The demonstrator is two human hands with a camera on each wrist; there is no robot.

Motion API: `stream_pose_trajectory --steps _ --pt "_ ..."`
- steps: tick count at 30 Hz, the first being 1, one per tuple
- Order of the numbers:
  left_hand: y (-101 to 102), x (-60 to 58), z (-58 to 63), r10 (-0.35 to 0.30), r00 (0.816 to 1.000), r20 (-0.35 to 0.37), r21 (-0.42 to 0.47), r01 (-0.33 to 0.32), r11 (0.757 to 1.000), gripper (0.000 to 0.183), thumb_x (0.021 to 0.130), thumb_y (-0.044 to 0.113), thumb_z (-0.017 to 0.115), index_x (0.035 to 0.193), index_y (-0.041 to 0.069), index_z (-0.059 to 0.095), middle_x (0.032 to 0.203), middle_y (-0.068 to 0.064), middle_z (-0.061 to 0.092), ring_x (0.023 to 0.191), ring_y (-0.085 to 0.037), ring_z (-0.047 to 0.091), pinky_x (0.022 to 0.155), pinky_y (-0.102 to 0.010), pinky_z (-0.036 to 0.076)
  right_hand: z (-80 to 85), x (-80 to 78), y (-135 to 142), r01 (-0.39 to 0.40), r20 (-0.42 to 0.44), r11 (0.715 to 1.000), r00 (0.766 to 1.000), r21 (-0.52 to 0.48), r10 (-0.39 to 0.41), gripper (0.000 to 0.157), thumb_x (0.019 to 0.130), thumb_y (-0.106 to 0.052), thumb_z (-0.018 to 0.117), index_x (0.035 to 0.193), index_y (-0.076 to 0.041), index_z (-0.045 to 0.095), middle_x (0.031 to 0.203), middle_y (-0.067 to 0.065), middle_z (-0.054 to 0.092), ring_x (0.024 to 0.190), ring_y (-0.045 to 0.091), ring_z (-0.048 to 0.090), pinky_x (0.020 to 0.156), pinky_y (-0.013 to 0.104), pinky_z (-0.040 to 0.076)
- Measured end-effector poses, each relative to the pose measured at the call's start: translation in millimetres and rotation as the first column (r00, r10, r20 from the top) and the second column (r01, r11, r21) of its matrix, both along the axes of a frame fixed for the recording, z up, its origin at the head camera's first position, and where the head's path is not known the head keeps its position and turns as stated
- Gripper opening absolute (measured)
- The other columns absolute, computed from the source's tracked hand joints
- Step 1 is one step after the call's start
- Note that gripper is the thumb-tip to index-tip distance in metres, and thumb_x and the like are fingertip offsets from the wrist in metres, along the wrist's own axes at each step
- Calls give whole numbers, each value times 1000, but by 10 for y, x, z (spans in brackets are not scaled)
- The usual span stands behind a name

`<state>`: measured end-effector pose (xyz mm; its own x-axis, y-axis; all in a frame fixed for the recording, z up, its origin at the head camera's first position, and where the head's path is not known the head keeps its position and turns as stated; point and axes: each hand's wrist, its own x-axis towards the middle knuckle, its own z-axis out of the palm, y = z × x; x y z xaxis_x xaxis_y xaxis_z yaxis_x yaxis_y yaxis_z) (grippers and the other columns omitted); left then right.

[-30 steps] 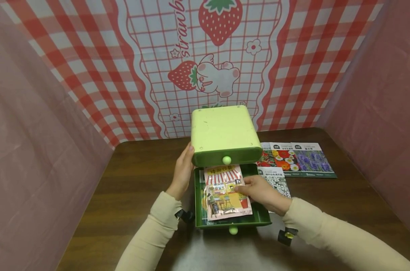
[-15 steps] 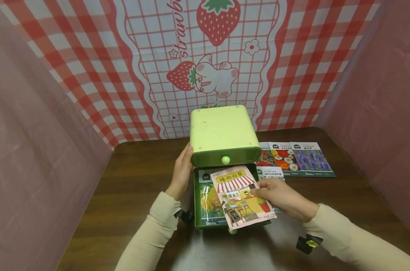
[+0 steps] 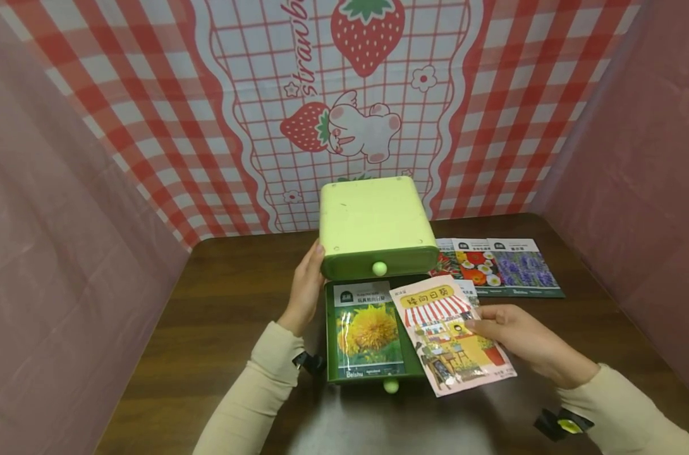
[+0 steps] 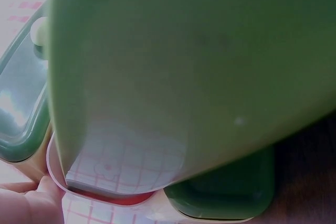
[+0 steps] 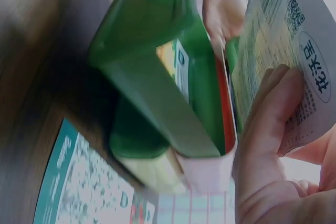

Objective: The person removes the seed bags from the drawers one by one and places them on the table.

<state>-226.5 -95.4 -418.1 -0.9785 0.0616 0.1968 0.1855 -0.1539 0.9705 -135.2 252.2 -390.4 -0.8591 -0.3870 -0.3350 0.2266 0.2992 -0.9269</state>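
Observation:
A small light-green drawer cabinet [image 3: 375, 215] stands on the table with its lower drawer [image 3: 331, 354] pulled out. In that drawer a seed packet with a yellow flower picture [image 3: 371, 335] lies flat on the left side. My left hand [image 3: 303, 294] rests against the cabinet's left side, fingers extended along it. My right hand [image 3: 518, 335] pinches a pink seed packet with a striped awning [image 3: 444, 335] by its right edge, over the drawer's right side. Its printed back, with barcode, shows in the right wrist view. The drawer's green side fills most of the left wrist view.
Right of the cabinet lie several more seed packets, among them a purple-flowered one [image 3: 525, 268] and a red-and-white-flowered one [image 3: 478, 268]. A white-flowered packet [image 5: 89, 182] is partly hidden in the head view. The upper drawer [image 3: 350, 265] is closed. A checked cloth [image 3: 208, 126] hangs behind.
My right hand has lifted the pink seed packet from the drawer and carried it to the right, uncovering the yellow-flower packet. The left hand has stayed at the cabinet's side.

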Motion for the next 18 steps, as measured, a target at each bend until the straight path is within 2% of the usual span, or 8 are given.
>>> stream_pose_trajectory --steps 6,11,18 --pt "0 2 -7 1 1000 -1 -10 -1 1000 59 103 46 39 154 15 32 159 -3 33 143 -23 37 116 -46 38 0 10 247 44 40 999 998 -23 -43 24 104 -24 48 110 -5 59 85 -2 74 71 14 72 60 33 61" --pt "-2 -3 -8 -4 1000 -6 -4 4 1000 59 104 44 39 154 14 32 160 -5 32 144 -24 37 116 -47 38 -5 -28 445 75 62 997 995 -19 -74 19 104 -26 46 105 -14 61 86 -2 73 72 15 72 62 35 62" --pt "-10 -12 -14 -7 1000 -11 11 7 1000 57 105 41 39 154 13 32 160 -6 33 144 -25 37 116 -47 37 -83 -166 720 195 89 981 977 3 -195 16 104 -28 48 105 -19 61 86 -5 72 76 14 71 66 36 62"
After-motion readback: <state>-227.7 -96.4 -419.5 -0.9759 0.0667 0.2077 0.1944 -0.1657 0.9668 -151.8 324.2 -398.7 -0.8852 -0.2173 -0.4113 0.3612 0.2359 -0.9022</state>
